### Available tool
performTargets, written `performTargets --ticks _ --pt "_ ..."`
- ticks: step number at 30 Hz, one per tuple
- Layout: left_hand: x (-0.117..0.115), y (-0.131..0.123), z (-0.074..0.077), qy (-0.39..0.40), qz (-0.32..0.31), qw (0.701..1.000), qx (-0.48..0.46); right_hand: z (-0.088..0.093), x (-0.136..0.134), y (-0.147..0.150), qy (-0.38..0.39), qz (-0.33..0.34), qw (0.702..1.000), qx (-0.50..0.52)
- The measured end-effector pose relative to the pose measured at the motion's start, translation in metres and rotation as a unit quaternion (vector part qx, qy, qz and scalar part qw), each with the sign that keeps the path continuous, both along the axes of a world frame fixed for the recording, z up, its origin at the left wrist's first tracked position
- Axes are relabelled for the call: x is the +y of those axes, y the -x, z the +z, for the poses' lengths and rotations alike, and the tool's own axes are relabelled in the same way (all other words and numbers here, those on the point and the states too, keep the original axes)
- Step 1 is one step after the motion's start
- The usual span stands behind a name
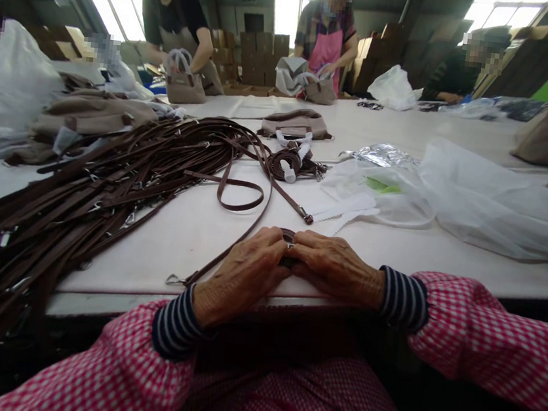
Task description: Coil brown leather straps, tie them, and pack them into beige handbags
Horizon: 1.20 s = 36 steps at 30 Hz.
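Both my hands meet at the table's front edge around a coiled brown strap [288, 235], of which only a small loop shows between them. My left hand [249, 270] curls its fingers round the coil from the left. From the right, my right hand [329, 264] grips it with bent fingers; their tips are partly hidden. A loose brown strap [234, 244] with a metal clip runs beside my left hand. Beyond my hands lies another strap end [305, 216]. Rolled straps tied with white wrap [286, 164] sit farther back.
A large heap of brown straps [124, 175] covers the left side and hangs over the edge. Clear plastic bags [492, 204] and white paper strips [345, 210] lie right. A taupe bag [297, 124] rests mid-table. Co-workers handle bags [185, 83] across the table.
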<state>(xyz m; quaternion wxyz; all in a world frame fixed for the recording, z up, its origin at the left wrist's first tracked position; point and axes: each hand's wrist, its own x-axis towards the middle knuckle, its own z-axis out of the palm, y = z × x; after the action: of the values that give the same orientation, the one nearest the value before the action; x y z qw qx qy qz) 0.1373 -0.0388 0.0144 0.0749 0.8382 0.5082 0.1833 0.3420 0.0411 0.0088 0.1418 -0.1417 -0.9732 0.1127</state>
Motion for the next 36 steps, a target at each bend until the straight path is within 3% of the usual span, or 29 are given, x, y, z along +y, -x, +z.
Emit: performTargets --ticks 2,6,12,19,25,31,33,36 --pt "-0.002 -0.004 -0.01 -0.011 0.024 0.999 -0.033 0.004 -0.001 -0.007 0.033 -0.028 0.999 -0.025" --pt "0.004 0.008 -0.011 0.004 -0.042 0.998 -0.057 0.014 0.004 -0.032 0.05 -0.064 0.994 -0.073" --pt "0.008 0.023 0.017 0.065 -0.149 0.986 -0.046 0.017 0.025 -0.045 -0.076 0.013 0.994 -0.081" --pt "0.025 0.032 0.027 0.115 -0.197 0.973 -0.023 0.036 0.049 -0.013 -0.042 0.125 0.981 -0.139" --pt "0.027 0.04 0.037 0.133 -0.164 0.977 -0.015 0.029 0.04 0.005 -0.023 0.144 0.985 -0.096" --pt "-0.001 0.017 0.01 0.02 -0.014 1.0 -0.016 0.009 0.027 0.001 0.035 0.08 0.996 -0.008" --pt "-0.003 0.014 0.003 0.014 -0.002 0.999 -0.029 0.008 0.031 -0.003 0.054 0.081 0.995 -0.021" --pt "0.001 0.019 0.005 0.033 -0.015 0.999 -0.019 0.009 0.039 -0.006 0.054 0.095 0.993 -0.041"
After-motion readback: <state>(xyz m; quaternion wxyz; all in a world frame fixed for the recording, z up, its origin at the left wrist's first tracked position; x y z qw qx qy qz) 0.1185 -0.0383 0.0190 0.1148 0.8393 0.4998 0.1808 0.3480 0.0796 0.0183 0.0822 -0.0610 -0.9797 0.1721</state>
